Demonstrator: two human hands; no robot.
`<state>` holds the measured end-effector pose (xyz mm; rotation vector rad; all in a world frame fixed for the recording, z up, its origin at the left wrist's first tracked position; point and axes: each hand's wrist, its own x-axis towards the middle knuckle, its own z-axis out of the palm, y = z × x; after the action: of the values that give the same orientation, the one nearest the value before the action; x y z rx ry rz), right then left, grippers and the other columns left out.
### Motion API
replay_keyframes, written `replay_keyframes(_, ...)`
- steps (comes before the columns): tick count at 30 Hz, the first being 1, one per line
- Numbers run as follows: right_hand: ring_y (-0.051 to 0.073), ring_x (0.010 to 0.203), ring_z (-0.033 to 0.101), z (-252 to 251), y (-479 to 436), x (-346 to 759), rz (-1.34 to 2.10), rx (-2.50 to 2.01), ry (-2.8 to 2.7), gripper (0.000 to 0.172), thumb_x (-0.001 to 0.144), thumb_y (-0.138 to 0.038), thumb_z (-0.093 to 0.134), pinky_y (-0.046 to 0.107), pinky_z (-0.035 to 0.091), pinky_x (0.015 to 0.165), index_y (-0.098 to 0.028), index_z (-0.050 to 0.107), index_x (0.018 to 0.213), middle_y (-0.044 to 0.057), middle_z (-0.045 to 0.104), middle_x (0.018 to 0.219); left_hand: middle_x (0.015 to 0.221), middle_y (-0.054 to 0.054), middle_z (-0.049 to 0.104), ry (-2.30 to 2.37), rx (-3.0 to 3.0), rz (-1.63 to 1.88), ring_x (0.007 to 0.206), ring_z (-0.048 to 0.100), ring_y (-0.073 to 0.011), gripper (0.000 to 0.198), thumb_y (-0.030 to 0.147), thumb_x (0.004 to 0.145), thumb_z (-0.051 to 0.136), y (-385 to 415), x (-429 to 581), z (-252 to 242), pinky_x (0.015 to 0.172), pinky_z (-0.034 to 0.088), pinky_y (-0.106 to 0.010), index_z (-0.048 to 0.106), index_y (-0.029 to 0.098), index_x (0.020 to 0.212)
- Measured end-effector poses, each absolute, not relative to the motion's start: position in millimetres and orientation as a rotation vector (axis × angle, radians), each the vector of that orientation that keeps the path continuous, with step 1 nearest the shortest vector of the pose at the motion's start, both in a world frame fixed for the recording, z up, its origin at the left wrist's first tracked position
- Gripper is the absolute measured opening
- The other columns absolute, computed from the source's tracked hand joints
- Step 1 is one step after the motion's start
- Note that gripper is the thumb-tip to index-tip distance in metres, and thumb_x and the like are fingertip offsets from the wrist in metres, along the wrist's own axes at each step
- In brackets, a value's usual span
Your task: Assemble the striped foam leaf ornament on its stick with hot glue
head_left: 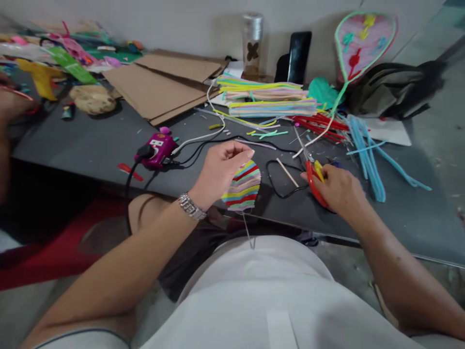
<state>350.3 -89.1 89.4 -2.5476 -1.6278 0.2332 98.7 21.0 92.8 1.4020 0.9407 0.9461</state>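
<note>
My left hand (227, 167) pinches the top of a striped pipe-cleaner piece (244, 185), banded in red, yellow, green, blue and lilac. The piece hangs at the table's front edge, and a thin wire sticks out of its lower end towards my shirt. To the right, my right hand (337, 186) is closed around the handles of scissors (315, 186), orange-red and yellow. Their metal blades point away from me, over the table. Between the two hands lie a black cable loop (269, 177) and a short pale strip (287, 172).
Left of my left hand sits a purple power strip (157, 150) with a plug in it. Bundled pipe cleaners (272, 106), cardboard sheets (170, 87) and a bottle (252, 46) stand farther back. Blue pipe cleaners (368, 160) lie at right. Another person's hand (14, 102) shows at far left.
</note>
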Motion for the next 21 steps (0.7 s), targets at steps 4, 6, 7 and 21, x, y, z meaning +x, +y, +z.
replay_keyframes(4,0.035,0.084,0.070,92,-52,340,0.131,-2.706,-1.669,0.057,0.096,-0.068,0.046,0.038,0.043,0.068,-0.016,0.069,0.097,0.022,0.074,0.093,0.067,0.001,0.062,1.060,1.452,0.914,0.063,0.052,-0.0101,0.024,0.038,0.081,0.077,10,62,88,0.059,0.040,-0.022,0.071,0.015,0.083)
replay_keyframes(6,0.037,0.091,0.071,88,-36,339,0.118,-2.722,-1.652,0.055,0.097,-0.063,0.049,0.040,0.047,0.073,-0.013,0.070,0.106,0.025,0.074,0.100,0.065,0.002,0.060,1.079,1.446,0.888,0.062,0.052,-0.0101,0.022,0.037,0.083,0.076,3,47,84,0.059,0.041,-0.022,0.071,0.015,0.085)
replay_keyframes(7,0.038,0.093,0.071,86,-30,341,0.126,-2.727,-1.653,0.053,0.096,-0.060,0.052,0.041,0.048,0.075,-0.012,0.070,0.109,0.025,0.074,0.102,0.065,0.002,0.060,1.074,1.424,0.879,0.063,0.052,-0.0103,0.022,0.037,0.082,0.076,0,41,82,0.060,0.043,-0.022,0.072,0.015,0.086)
replay_keyframes(21,0.022,0.100,0.071,68,-78,247,0.502,-1.126,-2.082,0.014,0.098,-0.018,0.063,0.035,0.046,0.086,-0.022,0.070,0.109,0.006,0.078,0.105,0.076,0.000,0.068,0.924,1.366,0.746,0.069,0.061,-0.0111,0.012,0.022,0.075,0.076,-42,45,80,0.064,0.050,-0.021,0.069,0.016,0.083)
